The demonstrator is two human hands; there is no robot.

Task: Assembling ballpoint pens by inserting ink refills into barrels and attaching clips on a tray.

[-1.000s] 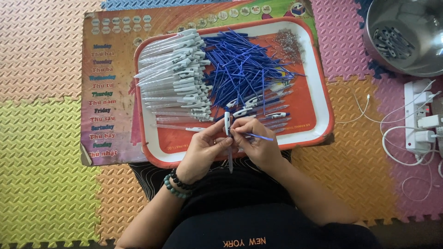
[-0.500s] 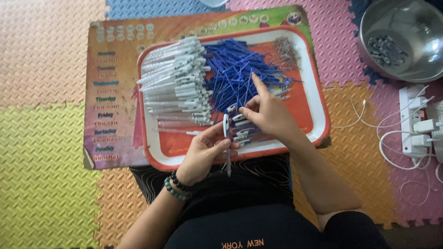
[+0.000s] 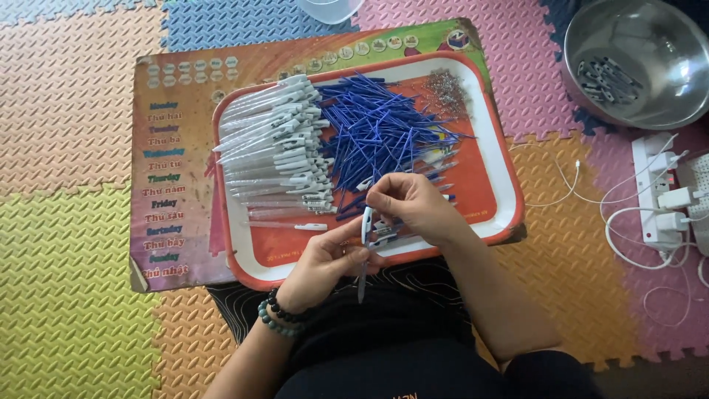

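Note:
My left hand [image 3: 325, 260] holds a white and blue pen [image 3: 365, 235] upright over the tray's near rim, and a bead bracelet is on that wrist. My right hand [image 3: 417, 210] sits just right of it, its fingertips pinched at the pen's top end. Any small part between those fingers is too small to tell. On the orange tray [image 3: 508, 185] lie a row of white pen barrels [image 3: 277, 151], a heap of blue refills [image 3: 377, 125] and a small pile of metal springs [image 3: 443, 83]. A few part-built pens [image 3: 388, 238] lie under my right hand.
The tray rests on a printed poster board [image 3: 173, 170] over coloured foam floor mats. A steel bowl [image 3: 665, 103] with dark small parts [image 3: 607, 77] stands at the top right. A white power strip [image 3: 653, 193] with chargers and cables lies at the right. A clear plastic container [image 3: 329, 7] shows at the top edge.
My right hand went from the pen out over the tray's loose parts, then came back to the pen's top. My left hand kept the pen upright.

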